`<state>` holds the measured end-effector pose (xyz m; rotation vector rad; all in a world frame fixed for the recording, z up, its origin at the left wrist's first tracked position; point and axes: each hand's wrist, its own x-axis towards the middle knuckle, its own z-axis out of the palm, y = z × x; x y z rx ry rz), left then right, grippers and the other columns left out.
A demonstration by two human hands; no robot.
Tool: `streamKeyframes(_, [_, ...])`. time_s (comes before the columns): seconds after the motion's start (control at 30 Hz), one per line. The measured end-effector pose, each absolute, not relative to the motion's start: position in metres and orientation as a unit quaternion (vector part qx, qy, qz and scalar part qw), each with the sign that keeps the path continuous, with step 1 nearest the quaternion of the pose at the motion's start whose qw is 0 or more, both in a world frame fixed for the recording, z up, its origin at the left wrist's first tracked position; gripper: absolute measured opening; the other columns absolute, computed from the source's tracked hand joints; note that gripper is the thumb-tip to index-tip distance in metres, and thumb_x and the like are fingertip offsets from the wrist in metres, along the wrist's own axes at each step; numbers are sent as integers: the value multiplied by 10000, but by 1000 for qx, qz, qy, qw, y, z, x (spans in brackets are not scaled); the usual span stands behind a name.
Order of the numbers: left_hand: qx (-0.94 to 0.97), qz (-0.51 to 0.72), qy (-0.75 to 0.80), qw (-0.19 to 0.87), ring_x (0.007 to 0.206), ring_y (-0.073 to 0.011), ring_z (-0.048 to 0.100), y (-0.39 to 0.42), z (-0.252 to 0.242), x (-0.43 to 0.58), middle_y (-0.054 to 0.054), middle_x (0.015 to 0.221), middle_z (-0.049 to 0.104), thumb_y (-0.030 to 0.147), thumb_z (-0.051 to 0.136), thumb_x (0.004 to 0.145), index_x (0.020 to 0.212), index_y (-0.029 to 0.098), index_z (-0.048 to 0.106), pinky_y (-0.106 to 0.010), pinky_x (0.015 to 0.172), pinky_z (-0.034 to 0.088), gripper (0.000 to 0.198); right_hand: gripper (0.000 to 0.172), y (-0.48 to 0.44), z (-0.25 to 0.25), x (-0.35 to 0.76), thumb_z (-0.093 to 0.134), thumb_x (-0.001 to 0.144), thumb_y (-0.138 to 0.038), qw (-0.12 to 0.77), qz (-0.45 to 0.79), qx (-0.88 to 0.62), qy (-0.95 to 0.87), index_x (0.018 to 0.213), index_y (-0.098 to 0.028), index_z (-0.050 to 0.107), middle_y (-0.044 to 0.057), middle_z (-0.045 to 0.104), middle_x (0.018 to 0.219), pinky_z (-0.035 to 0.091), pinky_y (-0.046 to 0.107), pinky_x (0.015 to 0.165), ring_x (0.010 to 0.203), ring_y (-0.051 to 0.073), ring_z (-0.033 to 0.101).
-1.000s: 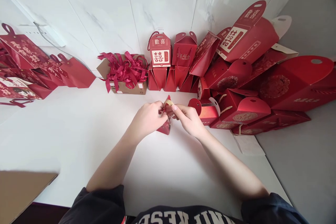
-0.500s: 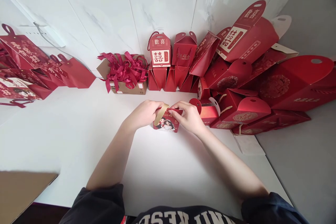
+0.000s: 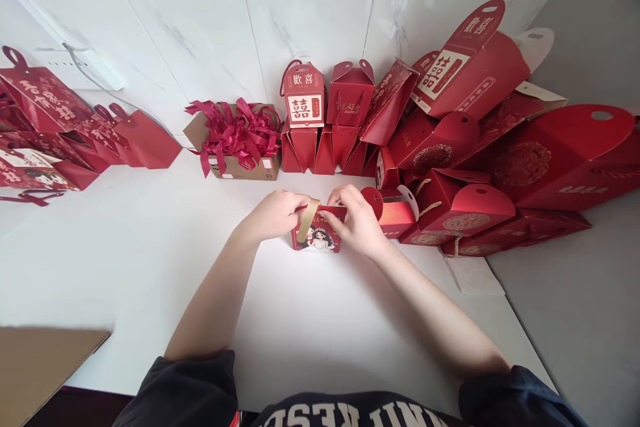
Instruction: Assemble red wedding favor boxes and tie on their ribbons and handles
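A small red gift box (image 3: 318, 237) with a cartoon couple printed on its front stands upright on the white table (image 3: 150, 260) in the middle of the view. My left hand (image 3: 274, 213) grips the box's top left edge, where a tan flap (image 3: 307, 220) sticks out. My right hand (image 3: 356, 220) is closed over the top right of the same box, fingers pressing on its upper flaps.
A cardboard box of red ribbons (image 3: 235, 140) sits at the back by the wall. Red gift boxes (image 3: 325, 120) stand behind it, and a big heap of larger red boxes (image 3: 480, 147) fills the right. More red boxes (image 3: 60, 140) lie far left. A brown carton corner (image 3: 40, 360) shows at the lower left.
A second ago the box was held tilted between both hands; it now stands upright with its picture facing me. My right hand's fingers have shifted onto the top flaps.
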<state>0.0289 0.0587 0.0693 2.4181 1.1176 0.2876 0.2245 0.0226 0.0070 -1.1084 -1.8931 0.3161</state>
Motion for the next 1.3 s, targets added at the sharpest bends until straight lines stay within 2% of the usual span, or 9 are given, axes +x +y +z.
streamKeyframes(0.13, [877, 108, 408, 227, 546, -148, 451, 57, 70, 29, 2, 563, 522, 83, 412, 669, 604, 198, 471, -265, 528, 262, 145, 120, 21, 8, 227, 526, 949, -231, 384, -60, -423, -819, 1013, -255, 625, 53, 630, 993, 357, 353, 749, 899, 207, 522])
streamKeyframes(0.23, [879, 111, 408, 220, 549, -152, 451, 55, 70, 31, -2, 567, 531, 68, 411, 654, 615, 200, 491, -265, 526, 259, 160, 154, 18, 9, 229, 489, 970, -197, 349, -122, -403, -837, 996, -248, 632, 42, 649, 958, 324, 354, 729, 867, 195, 511])
streamKeyframes(0.47, [885, 104, 407, 202, 554, -159, 478, 53, 71, 34, -17, 578, 572, 90, 419, 699, 629, 198, 537, -261, 534, 284, 175, 170, 17, 11, 224, 450, 962, -142, 309, -129, -426, -841, 967, -213, 604, 67, 634, 995, 313, 351, 721, 872, 206, 498])
streamKeyframes(0.67, [850, 159, 458, 207, 535, -142, 450, 50, 71, 38, -8, 596, 574, 188, 429, 799, 677, 200, 556, -248, 517, 306, 176, 134, 11, 8, 212, 525, 931, -315, 394, -114, -504, -760, 935, -203, 600, 91, 620, 956, 339, 411, 853, 875, 231, 522])
streamKeyframes(0.73, [837, 170, 481, 198, 515, -140, 435, 47, 71, 41, -9, 573, 553, 217, 453, 799, 659, 197, 539, -250, 499, 302, 165, 168, 10, 8, 210, 523, 919, -338, 403, -63, -538, -738, 867, -200, 602, 83, 615, 867, 368, 400, 805, 806, 225, 536])
streamKeyframes(0.93, [824, 149, 516, 180, 443, -137, 425, 32, 73, 54, -13, 487, 527, 226, 471, 810, 586, 199, 484, -262, 460, 280, 226, 198, 10, 10, 211, 532, 885, -350, 459, 289, -534, -649, 786, -205, 625, 17, 635, 726, 447, 272, 570, 606, 155, 576])
streamKeyframes(1.03, [822, 145, 523, 171, 437, -145, 454, 26, 70, 58, -19, 490, 550, 236, 455, 844, 615, 198, 507, -269, 466, 293, 238, 180, 11, 10, 211, 550, 867, -323, 465, 333, -526, -630, 796, -198, 659, 7, 640, 649, 462, 266, 553, 569, 157, 582])
streamKeyframes(1.17, [825, 140, 526, 152, 460, -152, 453, 26, 66, 58, -28, 534, 562, 235, 450, 842, 620, 198, 485, -278, 465, 284, 228, 101, 13, 5, 214, 574, 821, -213, 458, 187, -529, -690, 777, -187, 662, 35, 656, 723, 444, 253, 568, 623, 159, 584])
streamKeyframes(1.3, [827, 139, 515, 177, 453, -135, 412, 29, 70, 55, -14, 533, 542, 212, 440, 825, 596, 199, 454, -271, 461, 278, 229, 190, 17, 0, 221, 471, 875, -169, 373, 28, -488, -789, 817, -175, 651, 61, 626, 750, 383, 269, 551, 591, 155, 523])
